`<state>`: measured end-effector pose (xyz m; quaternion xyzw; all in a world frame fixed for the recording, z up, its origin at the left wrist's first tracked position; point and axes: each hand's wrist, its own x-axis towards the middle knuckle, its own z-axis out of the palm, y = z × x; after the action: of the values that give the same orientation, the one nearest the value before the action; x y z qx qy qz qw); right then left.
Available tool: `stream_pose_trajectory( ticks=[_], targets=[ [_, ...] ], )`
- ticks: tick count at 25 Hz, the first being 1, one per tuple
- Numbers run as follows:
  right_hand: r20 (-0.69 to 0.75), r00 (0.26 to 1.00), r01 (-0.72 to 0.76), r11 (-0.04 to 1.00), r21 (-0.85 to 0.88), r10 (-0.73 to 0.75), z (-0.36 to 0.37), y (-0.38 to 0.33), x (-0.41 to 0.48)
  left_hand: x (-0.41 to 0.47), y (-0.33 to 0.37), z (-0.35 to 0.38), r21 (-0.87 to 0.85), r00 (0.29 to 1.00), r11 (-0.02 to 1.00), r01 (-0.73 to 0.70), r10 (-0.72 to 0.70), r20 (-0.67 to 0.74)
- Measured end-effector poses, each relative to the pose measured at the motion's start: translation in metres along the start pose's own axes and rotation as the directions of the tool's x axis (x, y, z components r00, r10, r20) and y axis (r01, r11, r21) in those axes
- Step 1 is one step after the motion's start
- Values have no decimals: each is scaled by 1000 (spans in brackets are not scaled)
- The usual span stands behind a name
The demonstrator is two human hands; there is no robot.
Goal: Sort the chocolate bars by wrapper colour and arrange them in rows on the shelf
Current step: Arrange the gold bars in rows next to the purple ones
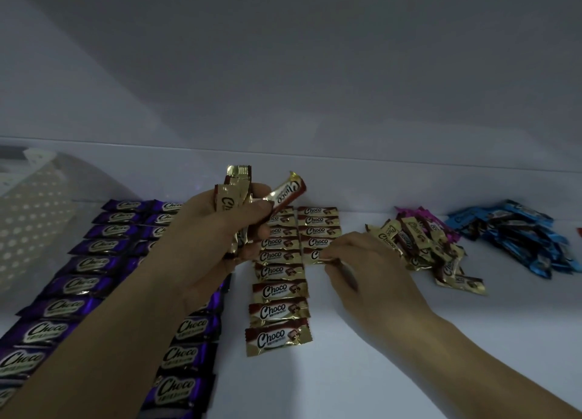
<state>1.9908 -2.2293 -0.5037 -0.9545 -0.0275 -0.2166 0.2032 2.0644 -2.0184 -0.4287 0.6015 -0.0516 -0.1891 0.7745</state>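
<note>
On the white shelf (409, 340), the left hand (214, 239) grips a ready bunch of gold Choco bars (234, 192) while fingers (329, 255) of the right hand (371, 267) pinch one bar (310, 257) into the second gold row (318, 220), beside finished purple rows (78, 264).

Nearer than the gold bar (310, 256) the right hand (371, 267) pinches, bare shelf (346, 371) lies open; a gold row (278, 292) runs just left. A loose gold pile (425, 248) crowds the right.

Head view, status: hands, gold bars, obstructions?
Left hand grips a bunch of gold-and-brown foil chocolate bars. Right hand pinches one gold-and-brown bar at the second gold row's near end. Loose gold pile sits right, off the row.
</note>
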Motion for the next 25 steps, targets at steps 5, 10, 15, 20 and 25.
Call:
stream_pose_trajectory(
  ticks=[5,10,15,20,25],
  targets=[
    [63,971,-201,649,734,230,-37,-27,9,-2,-10,4,344,979,917,-200,172,111],
    [192,956,-289,622,728,220,-54,-35,10,-7,-18,18,481,964,837,-260,193,183],
    [353,895,-437,697,568,273,-78,-18,13,0,4,11,191,983,981,21,-55,175],
    [389,864,-438,857,271,319,-66,-19,-7,-10,4,5,280,932,960,7,-108,347],
    [72,921,-389,903,180,382,-31,-20,-24,-13,-2,9,17,939,995,96,-97,331]
  ],
)
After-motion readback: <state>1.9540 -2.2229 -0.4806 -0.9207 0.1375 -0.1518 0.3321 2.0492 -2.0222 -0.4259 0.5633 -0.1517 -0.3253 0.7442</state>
